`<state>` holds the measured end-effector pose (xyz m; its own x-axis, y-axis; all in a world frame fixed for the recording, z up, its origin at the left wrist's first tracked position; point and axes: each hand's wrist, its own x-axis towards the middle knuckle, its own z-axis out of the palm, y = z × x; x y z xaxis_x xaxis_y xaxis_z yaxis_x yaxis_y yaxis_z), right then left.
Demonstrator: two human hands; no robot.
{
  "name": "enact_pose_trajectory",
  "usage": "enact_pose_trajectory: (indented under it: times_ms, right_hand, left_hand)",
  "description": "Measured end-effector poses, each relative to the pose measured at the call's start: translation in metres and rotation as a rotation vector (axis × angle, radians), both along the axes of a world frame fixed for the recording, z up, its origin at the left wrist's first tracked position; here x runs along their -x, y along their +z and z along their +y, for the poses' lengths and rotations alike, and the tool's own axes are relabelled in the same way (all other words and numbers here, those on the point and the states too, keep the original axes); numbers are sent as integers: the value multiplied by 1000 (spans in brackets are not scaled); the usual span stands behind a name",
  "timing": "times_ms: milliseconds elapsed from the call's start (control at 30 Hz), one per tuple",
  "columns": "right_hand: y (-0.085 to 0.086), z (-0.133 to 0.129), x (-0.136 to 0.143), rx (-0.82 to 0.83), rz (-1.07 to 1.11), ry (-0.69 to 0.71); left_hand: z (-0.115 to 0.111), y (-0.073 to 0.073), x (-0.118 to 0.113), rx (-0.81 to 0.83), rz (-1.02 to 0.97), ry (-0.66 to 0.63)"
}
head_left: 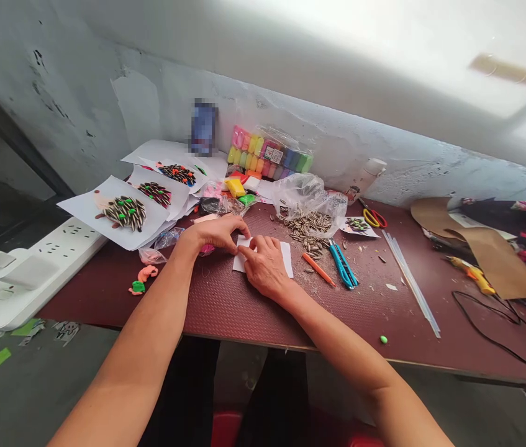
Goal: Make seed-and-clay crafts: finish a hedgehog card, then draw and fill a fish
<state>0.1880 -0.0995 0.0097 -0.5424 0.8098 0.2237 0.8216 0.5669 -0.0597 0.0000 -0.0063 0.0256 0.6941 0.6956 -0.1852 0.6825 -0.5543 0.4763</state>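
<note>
A small white piece of paper (287, 257) lies on the dark red table under my two hands. My left hand (220, 233) arches in from the left, its thumb and finger closed on the upper left edge of the paper. Across the middle of the sheet lies my right hand (267, 264), fingers laid down on it and their tips close to my left thumb. Whether anything small sits beneath the fingertips is hidden. Right of the paper are an orange pen-like stick (318, 269) and a teal utility knife (343, 264). Sunflower seeds (309, 226) spill from a clear plastic bag (302, 186) behind.
Paper sheets with seed hedgehogs (125, 213) are stacked left, near a white power strip (53, 254). Coloured clay packs (267, 155) lean at the wall. To the right are scissors (374, 217), clear glue sticks (412, 282), a yellow glue gun (477, 276) and its black cable (486, 347).
</note>
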Motion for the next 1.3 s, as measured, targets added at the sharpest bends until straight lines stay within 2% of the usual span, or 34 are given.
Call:
enact_pose_trajectory:
  times_ms: [400,933,1133,1300]
  right_hand:
    - [0,0,5,-26,-104,11]
    - [-2,0,2,2,-10,-12]
    - [-1,0,-2,-52,35,-53]
    - [-2,0,-4,-8,12,38]
  left_hand:
    - [1,-1,0,5,-16,17]
    - [-1,0,-1,3,-5,13]
    - [0,-1,0,8,-6,15]
    - [1,0,2,14,-8,-7]
